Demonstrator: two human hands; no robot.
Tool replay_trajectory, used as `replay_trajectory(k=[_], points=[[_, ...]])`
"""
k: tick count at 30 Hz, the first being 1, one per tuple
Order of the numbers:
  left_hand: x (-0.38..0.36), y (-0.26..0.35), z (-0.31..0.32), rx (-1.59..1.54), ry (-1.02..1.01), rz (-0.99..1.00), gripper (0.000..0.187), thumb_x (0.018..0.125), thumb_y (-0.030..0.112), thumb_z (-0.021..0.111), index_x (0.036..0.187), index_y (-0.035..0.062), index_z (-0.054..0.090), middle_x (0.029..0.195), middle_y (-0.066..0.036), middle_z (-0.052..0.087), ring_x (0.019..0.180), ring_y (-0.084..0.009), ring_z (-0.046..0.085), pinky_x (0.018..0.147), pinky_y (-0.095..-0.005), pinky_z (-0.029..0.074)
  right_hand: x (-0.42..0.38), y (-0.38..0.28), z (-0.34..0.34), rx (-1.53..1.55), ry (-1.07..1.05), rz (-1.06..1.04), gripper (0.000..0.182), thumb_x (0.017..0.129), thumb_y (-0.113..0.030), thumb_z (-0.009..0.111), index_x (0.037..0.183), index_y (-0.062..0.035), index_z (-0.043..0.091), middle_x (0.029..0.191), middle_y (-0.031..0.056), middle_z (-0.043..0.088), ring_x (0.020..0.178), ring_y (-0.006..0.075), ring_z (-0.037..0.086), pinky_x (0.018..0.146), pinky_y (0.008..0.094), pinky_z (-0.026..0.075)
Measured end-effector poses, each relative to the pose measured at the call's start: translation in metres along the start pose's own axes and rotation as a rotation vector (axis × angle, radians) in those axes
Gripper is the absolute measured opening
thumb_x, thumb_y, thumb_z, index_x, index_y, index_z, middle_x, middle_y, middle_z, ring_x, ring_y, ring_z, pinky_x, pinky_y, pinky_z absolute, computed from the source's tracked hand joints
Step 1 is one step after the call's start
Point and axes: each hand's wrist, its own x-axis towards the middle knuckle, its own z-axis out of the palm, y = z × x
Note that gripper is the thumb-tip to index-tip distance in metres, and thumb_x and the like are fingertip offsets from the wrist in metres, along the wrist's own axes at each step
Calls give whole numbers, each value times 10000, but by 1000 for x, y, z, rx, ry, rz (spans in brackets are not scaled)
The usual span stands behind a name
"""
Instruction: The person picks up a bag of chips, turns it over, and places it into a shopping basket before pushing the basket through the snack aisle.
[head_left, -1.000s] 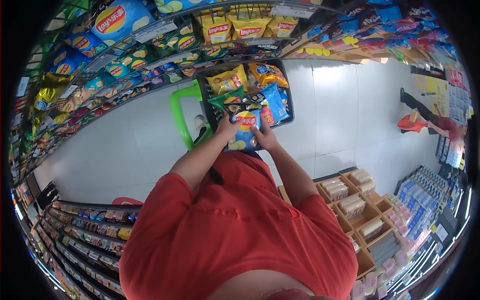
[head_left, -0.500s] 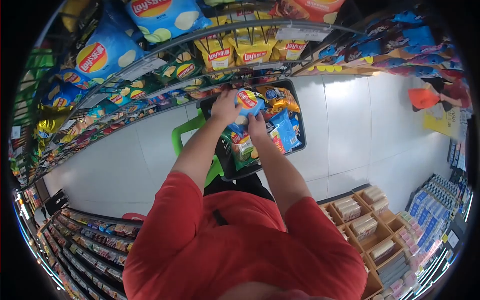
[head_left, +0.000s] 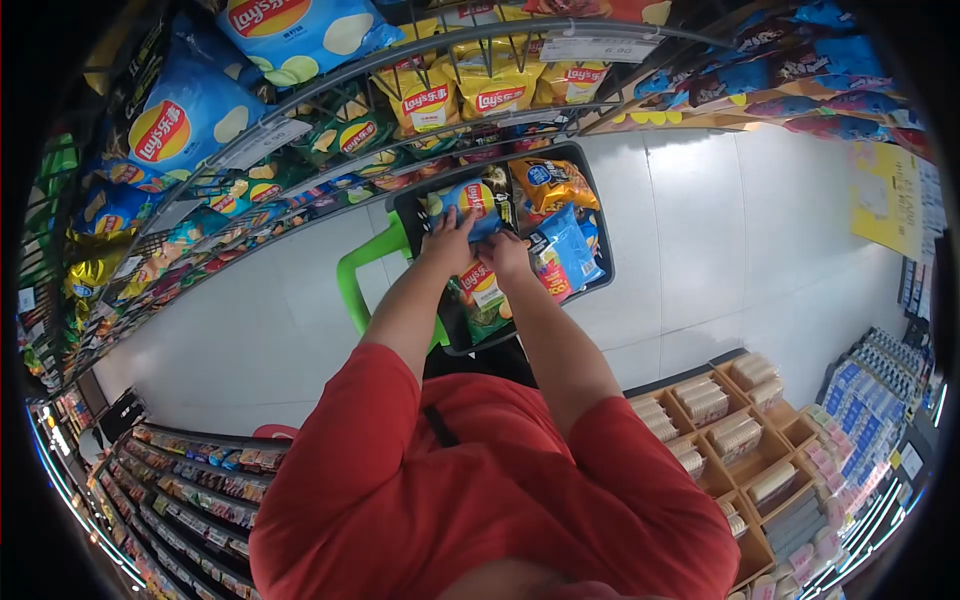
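A blue Lay's bag of potato chips lies at the upper left inside a dark shopping basket with a green handle. My left hand rests on the bag's lower left part, its fingers spread. Beside it, my right hand has curled fingers at the bag's lower edge; the fingertips are partly hidden. Below the hands is a green Lay's bag. To the right lie a light blue snack bag and an orange snack bag.
A wire rack of chip bags runs along the far side, close to the basket. Wooden bins with packaged goods stand at the lower right. Stocked shelves are at the lower left. Pale floor tiles lie between.
The blue Lay's bag has gone down into the basket, and both hands have moved down with it. More of the orange bag shows. The person at the far right has left view.
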Motion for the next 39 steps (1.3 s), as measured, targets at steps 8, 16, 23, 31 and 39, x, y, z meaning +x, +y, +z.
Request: replay_trajectory(k=[8, 16, 23, 31, 39], points=[[-74, 23, -45, -190, 109, 89, 731, 892, 471, 621, 1472, 68, 431, 1391, -259, 545, 1274, -369, 549, 1136, -487, 347, -56, -12, -40, -114, -177, 26, 350, 998, -276, 527, 1248, -30, 530, 1133, 179, 671, 1017, 283, 687, 860, 380, 576], [-195, -60, -67, -27, 329, 420, 362, 901, 339, 635, 1183, 112, 654, 1158, -137, 676, 1151, -321, 604, 1151, -521, 307, -102, -3, -96, -226, 4, -63, 369, 980, -279, 531, 1237, -16, 557, 1066, 160, 703, 929, 259, 707, 772, 356, 587], [-195, -90, -69, 84, 408, 797, 212, 879, 330, 617, 869, 130, 688, 865, -50, 678, 896, -258, 656, 892, -420, 442, -165, 48, -7, -350, -297, -144, 554, 912, -191, 569, 1434, -31, 479, 1205, 107, 677, 1068, 211, 647, 922, 334, 520], [-172, -116, -68, -41, 349, 1101, 206, 887, 309, 582, 813, 149, 688, 838, -38, 685, 852, -260, 672, 798, -435, 483, -196, 127, 111, -314, -292, -332, 323, 810, -154, 641, 1105, -22, 656, 1009, 69, 678, 920, 188, 636, 811, 313, 515], [-149, -120, -97, -48, -98, 1098, 209, 850, 236, 593, 965, 102, 704, 1019, -108, 717, 957, -316, 684, 838, -431, 522, -215, 137, 151, -1051, 413, -815, 340, 771, -249, 682, 1009, -8, 665, 908, 260, 686, 873, 446, 664, 802, 507, 534]])
